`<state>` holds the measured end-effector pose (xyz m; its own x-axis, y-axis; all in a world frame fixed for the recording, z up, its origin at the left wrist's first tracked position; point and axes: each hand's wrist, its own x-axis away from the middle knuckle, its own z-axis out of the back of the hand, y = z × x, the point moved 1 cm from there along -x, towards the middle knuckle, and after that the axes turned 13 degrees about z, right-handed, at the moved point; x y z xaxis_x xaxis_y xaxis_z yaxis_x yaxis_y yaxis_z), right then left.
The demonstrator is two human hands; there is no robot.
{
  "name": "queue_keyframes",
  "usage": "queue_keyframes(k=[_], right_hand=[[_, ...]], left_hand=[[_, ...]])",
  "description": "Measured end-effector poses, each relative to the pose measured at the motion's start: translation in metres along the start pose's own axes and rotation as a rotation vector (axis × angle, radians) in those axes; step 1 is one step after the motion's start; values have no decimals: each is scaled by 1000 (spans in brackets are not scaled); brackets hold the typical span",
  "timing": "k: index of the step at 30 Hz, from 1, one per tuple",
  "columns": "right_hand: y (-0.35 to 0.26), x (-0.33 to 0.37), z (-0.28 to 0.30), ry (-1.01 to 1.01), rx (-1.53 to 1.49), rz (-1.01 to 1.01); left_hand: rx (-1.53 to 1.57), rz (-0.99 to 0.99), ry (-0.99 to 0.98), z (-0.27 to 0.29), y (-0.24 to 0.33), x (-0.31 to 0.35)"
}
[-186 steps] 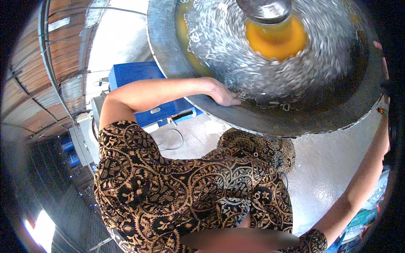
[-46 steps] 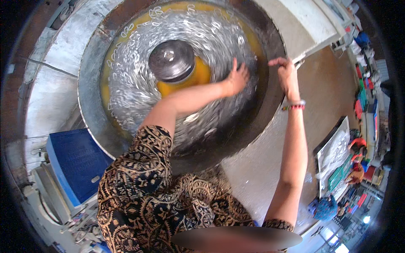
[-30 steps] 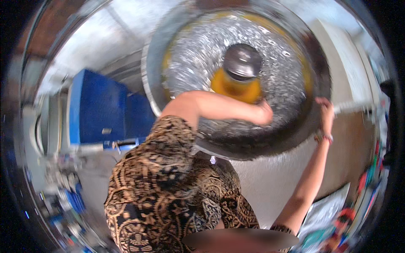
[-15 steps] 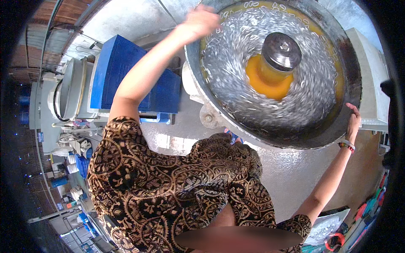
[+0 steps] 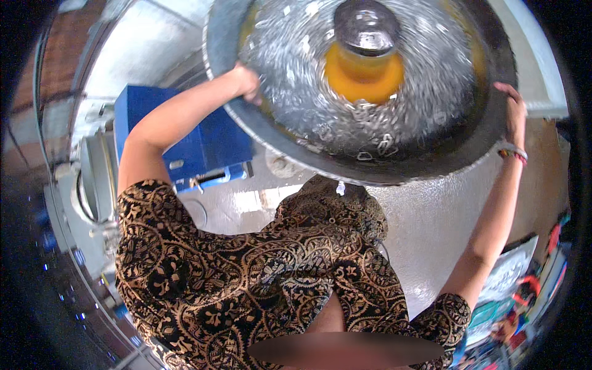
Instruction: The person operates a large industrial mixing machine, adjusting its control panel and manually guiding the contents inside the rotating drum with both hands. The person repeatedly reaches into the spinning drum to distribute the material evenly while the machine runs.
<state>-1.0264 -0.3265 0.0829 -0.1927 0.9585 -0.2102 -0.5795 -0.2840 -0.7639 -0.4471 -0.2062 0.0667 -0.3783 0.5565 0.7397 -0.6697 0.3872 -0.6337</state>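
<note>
A large round vibratory tumbler bowl [image 5: 394, 169] with a dark inner wall fills the upper part of the view. Many small shiny metal pieces [image 5: 290, 80], some shaped like open links, lie in it, smeared by motion. From its middle rises a column with a domed metal cap [image 5: 367, 28], above an orange base [image 5: 364, 83]. My left hand [image 5: 246, 83] is curled over the bowl's left rim, its fingers partly blurred. On the right rim, my right hand [image 5: 514, 114] has its fingers hooked over the edge; a bracelet circles that wrist.
A blue box-shaped cabinet [image 5: 206, 145] stands left of the bowl, with a grey round machine [image 5: 95, 179] farther left. A pale block [image 5: 536, 68] sits beyond the right rim. Various coloured items [image 5: 524, 290] lie at the lower right. Shiny floor [image 5: 425, 234] shows below the bowl.
My left hand has come down from the bowl's upper left onto its left rim. My right hand stays on the right rim. The bowl now appears higher and farther left, as the view has shifted.
</note>
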Motion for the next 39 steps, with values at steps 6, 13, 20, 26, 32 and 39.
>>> queue_keyframes(k=[6, 13, 20, 26, 32, 39], right_hand=[[-21, 7, -6, 128, 32, -65], [13, 5, 8, -52, -246, -24], [41, -7, 14, -171, -249, 14], [-14, -14, 12, -32, -168, -75], [-60, -15, 18, 66, -156, -81], [-49, -9, 5, 172, -68, -147]], left_hand=[[356, -703, -283, 31, 59, 25], [324, -787, -551, 45, 51, 73], [339, -1019, -470, 29, 71, 57], [136, -941, -286, 54, 105, 43], [440, -1187, -72, 79, 109, 73], [610, -1292, -333, 67, 131, 90]])
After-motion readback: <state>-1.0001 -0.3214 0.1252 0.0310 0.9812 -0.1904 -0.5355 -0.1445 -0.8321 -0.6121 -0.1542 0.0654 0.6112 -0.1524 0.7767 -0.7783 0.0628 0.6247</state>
